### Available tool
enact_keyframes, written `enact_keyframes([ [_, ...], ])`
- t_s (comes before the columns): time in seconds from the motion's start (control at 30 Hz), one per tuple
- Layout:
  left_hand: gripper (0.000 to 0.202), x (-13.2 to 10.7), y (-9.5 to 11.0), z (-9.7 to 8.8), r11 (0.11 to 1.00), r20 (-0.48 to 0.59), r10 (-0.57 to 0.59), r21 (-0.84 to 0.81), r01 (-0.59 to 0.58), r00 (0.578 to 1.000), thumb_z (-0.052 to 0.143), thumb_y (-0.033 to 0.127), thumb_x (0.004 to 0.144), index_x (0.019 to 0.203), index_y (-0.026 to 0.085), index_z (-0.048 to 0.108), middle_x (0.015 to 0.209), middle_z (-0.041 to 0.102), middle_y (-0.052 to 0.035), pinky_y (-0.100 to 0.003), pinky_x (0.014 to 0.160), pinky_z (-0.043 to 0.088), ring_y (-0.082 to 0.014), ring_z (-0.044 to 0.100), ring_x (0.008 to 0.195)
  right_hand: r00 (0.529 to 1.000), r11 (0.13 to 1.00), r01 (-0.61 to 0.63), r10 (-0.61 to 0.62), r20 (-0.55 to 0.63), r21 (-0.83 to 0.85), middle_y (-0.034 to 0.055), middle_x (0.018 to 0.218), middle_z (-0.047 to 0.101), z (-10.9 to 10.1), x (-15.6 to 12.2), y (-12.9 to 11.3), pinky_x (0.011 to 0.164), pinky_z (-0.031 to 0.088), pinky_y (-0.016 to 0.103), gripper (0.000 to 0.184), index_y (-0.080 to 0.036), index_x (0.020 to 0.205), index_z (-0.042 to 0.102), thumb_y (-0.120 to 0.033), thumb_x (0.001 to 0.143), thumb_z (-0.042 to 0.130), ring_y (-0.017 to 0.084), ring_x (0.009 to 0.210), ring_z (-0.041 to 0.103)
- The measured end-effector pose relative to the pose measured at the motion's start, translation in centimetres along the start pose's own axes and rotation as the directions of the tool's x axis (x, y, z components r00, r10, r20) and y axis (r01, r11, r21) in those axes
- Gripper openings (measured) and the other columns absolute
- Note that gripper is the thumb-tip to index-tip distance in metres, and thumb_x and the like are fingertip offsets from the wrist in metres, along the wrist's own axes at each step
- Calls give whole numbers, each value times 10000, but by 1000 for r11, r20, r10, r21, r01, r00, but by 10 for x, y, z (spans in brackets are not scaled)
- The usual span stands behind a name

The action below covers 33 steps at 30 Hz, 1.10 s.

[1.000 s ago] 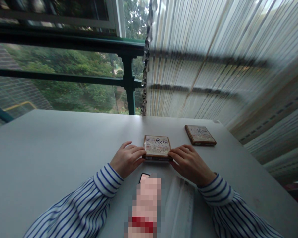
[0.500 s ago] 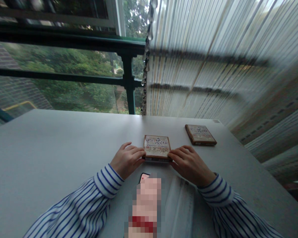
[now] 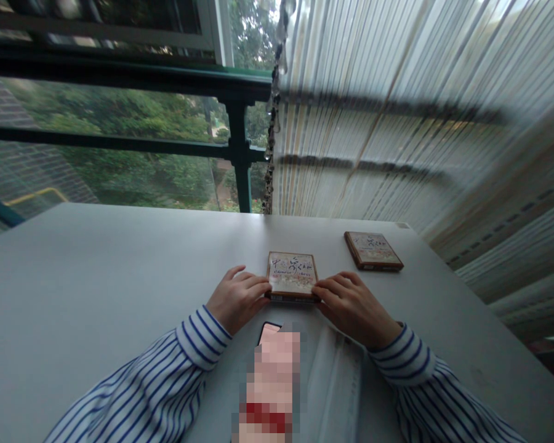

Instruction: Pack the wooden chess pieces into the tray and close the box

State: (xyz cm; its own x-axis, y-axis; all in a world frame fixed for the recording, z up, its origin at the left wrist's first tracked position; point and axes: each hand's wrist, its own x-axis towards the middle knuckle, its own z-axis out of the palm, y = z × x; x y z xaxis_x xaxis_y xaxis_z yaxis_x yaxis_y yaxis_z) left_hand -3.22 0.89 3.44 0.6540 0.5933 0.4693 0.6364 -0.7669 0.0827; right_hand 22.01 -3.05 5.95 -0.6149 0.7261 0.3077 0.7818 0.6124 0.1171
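A flat square Chinese chess box (image 3: 292,274) with brown edges and a printed lid lies on the white table in front of me. My left hand (image 3: 240,296) grips its near left corner, fingertips on top and thumb at the side. At the near right corner, my right hand (image 3: 353,304) pinches the box the same way. A second box (image 3: 373,251) of like look rests apart, farther back on the right, with neither hand on it.
The white table (image 3: 120,277) reaches to a window with a dark green frame (image 3: 240,135). A string curtain (image 3: 351,154) hangs at the back right. Near me lie a phone (image 3: 270,332), mostly blurred out, and a clear plastic sheet or bag (image 3: 337,381).
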Motion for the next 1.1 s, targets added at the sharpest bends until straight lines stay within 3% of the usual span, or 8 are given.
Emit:
enact_keyframes([
  [0.3, 163, -1, 0, 2, 1000, -15, 3, 11, -3, 1000, 535, 294, 785, 913, 226, 607, 941, 667, -5, -395, 886, 330, -159, 600, 830, 1000, 1000, 15, -15, 9, -10, 54, 923, 637, -1, 0, -1, 820, 330, 342, 170, -191, 955, 590, -209, 792, 544, 166, 869, 547],
  [0.6, 259, -1, -3, 8, 998, -33, 42, 39, -41, 999, 520, 332, 796, 1017, 217, 590, 1038, 631, -58, -373, 821, 398, -185, 575, 899, 1000, 999, 29, -29, -11, 13, 53, 921, 631, -1, -1, -1, 816, 324, 336, 148, -191, 938, 584, -213, 827, 489, 152, 867, 546],
  [1.1, 206, -2, -6, 13, 998, -32, 47, 42, -45, 998, 521, 340, 795, 945, 240, 621, 1006, 653, -30, -391, 797, 398, -196, 589, 879, 998, 999, 34, -34, 45, 0, 46, 972, 621, 4, -2, 1, 831, 312, 349, 164, -208, 968, 576, -184, 826, 498, 164, 882, 527],
])
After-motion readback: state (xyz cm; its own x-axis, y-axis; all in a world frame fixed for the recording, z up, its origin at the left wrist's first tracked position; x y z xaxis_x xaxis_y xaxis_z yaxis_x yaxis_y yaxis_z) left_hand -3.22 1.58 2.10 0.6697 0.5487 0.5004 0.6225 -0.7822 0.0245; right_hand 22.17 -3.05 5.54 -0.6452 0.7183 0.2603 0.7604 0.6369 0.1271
